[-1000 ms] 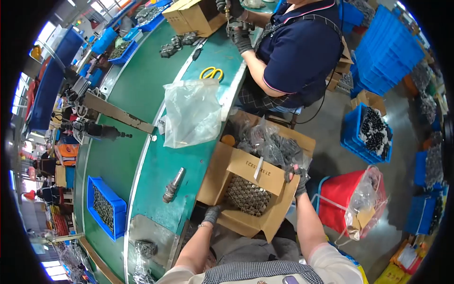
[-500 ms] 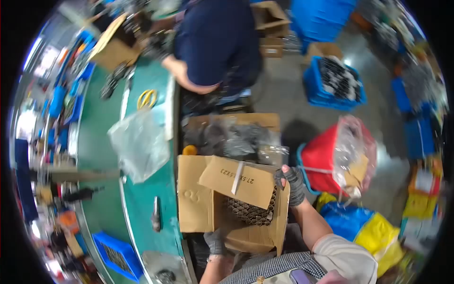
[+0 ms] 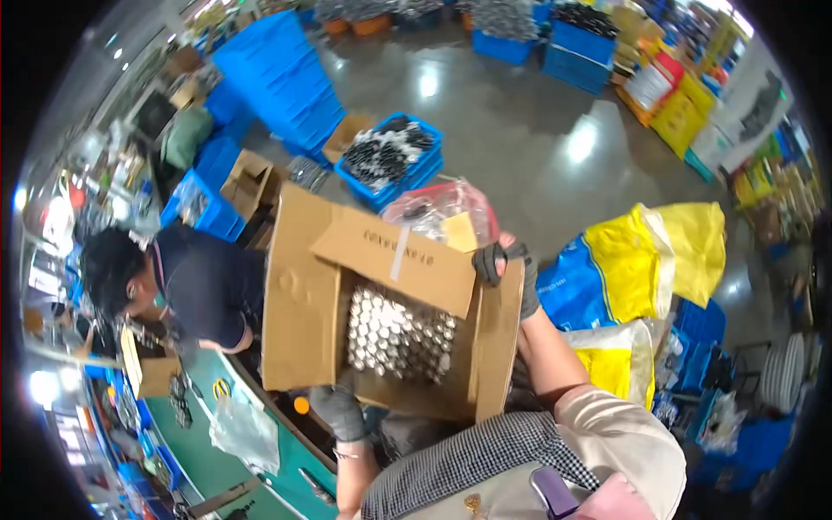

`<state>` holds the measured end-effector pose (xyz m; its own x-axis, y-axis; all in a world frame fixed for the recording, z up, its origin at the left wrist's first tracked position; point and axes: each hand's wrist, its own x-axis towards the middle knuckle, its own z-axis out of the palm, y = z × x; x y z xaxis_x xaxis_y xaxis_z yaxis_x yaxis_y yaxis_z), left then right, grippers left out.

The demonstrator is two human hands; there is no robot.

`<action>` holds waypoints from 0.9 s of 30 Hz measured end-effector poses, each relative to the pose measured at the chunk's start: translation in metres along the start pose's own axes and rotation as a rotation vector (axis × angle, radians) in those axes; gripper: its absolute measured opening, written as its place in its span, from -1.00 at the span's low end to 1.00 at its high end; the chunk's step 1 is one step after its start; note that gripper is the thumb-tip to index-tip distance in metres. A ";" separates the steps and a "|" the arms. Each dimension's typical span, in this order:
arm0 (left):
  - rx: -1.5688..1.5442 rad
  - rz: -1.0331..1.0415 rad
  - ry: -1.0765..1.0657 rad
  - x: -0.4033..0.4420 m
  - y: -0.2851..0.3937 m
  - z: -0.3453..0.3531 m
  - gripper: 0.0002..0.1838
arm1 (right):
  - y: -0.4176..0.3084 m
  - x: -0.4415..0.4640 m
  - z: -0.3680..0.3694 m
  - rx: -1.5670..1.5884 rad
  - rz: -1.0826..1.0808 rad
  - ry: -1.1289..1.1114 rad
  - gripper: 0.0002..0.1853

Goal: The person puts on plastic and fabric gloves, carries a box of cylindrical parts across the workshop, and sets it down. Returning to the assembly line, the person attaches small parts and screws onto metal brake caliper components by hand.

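An open cardboard box (image 3: 299, 325) is held up in front of my body, its flaps folded outward. Rows of shiny round metal pieces (image 3: 399, 334), like tube ends, are packed inside it. A strip of white tape runs across the far flap, which carries printed characters. My right hand (image 3: 510, 267), in a grey fingerless glove, is closed around the upper right corner of the box. My left hand (image 3: 340, 412), gloved too, holds the near left edge from below, with its fingertips partly hidden by the cardboard.
A co-worker (image 3: 204, 282) in a dark shirt is at the green workbench (image 3: 204, 368) on the left. On the bench lie a clear plastic bag (image 3: 245, 433) and yellow-handled scissors (image 3: 222, 388). Blue crates (image 3: 394, 160) stand beyond the box; yellow and blue sacks (image 3: 624, 269) are at the right.
My view has swung right, away from the bench toward the open floor. The box has come along in both hands and now appears farther from the bench, with brighter light on its contents.
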<state>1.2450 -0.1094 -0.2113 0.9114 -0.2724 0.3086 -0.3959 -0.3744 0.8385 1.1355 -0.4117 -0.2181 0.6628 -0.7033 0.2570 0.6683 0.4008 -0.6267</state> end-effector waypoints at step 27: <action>0.096 0.696 -1.011 0.187 0.235 0.856 -0.81 | -0.376 0.225 -0.507 -0.218 -0.703 0.804 -0.65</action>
<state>1.2261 -1.0064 -0.3411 0.0230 -0.9878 0.1541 -0.8080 0.0724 0.5847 0.8621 -1.0181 -0.2972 -0.3118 -0.9446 0.1023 0.6844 -0.2980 -0.6654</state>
